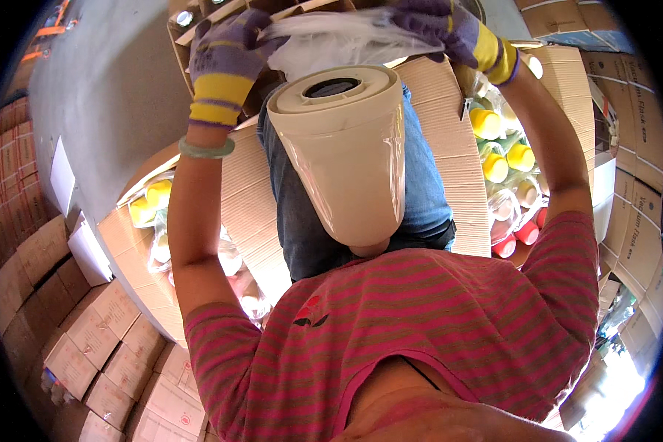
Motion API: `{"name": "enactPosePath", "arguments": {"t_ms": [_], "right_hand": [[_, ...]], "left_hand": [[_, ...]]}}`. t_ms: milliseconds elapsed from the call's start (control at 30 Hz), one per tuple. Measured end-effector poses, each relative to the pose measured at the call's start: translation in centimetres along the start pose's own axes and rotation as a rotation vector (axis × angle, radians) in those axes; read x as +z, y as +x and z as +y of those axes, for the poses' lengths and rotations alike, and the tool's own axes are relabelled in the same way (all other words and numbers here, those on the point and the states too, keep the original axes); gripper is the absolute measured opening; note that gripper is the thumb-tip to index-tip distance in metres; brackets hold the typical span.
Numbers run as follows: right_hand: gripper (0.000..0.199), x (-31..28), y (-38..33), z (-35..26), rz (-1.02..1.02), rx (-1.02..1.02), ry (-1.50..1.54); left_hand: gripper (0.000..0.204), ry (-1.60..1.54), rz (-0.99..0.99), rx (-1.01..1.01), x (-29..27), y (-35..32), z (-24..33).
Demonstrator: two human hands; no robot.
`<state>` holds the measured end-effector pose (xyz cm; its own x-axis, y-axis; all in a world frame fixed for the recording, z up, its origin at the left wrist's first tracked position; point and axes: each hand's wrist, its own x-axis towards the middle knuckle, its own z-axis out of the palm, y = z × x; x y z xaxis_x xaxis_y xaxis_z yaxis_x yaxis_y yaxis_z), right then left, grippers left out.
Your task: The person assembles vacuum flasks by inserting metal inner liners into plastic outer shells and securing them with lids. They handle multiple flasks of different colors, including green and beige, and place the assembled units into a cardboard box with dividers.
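A cream plastic flask body (346,155) stands upright against my striped shirt, its open round top facing me, wrapped in a clear plastic bag (339,37). My left hand (225,55), in a purple and yellow knit glove, grips the bag's left edge above the flask. My right hand (449,29), gloved the same way, grips the bag's right edge. The bag's mouth is stretched between both hands.
Open cardboard cartons (449,147) lie around my legs. Bagged flasks with yellow caps (504,158) and red caps fill the right carton; more sit at the left (155,199). Stacked closed boxes (103,346) stand at lower left and along the right wall (641,199).
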<state>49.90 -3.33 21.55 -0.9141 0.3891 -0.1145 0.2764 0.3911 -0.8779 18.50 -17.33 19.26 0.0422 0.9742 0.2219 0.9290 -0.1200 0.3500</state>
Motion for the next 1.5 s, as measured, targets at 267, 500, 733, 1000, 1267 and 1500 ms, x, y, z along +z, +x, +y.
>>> {"name": "enactPosePath", "arguments": {"t_ms": [267, 500, 733, 1000, 1267, 1500], "right_hand": [[0.027, 5.3, -4.5, 4.6, 0.331, -0.057, 0.217], [0.031, 4.5, 1.5, 3.0, 0.667, -0.517, -0.675], [0.043, 3.9, 2.8, 2.5, 0.401, 0.131, 0.52], [0.037, 8.8, 0.6, 4.0, 0.526, 0.076, 0.396], [0.014, 13.9, -10.2, -1.1, -0.06, -0.534, -0.318], [0.028, 21.5, -14.8, -0.3, 0.091, -0.619, -0.587]], "left_hand": [[0.022, -0.762, 0.15, -0.259, -0.5, -7.2, 2.9], [0.02, -0.003, 0.253, -0.064, 3.7, -3.9, -0.2], [0.019, -1.28, 0.457, -0.534, 5.9, -2.3, -1.7], [0.023, -0.776, 0.303, -0.471, 5.1, -7.0, 0.7], [0.025, -0.488, -0.172, 0.431, -1.0, -17.4, 6.3], [0.052, -0.523, -0.078, 0.344, 6.3, -28.9, 10.2]]}}
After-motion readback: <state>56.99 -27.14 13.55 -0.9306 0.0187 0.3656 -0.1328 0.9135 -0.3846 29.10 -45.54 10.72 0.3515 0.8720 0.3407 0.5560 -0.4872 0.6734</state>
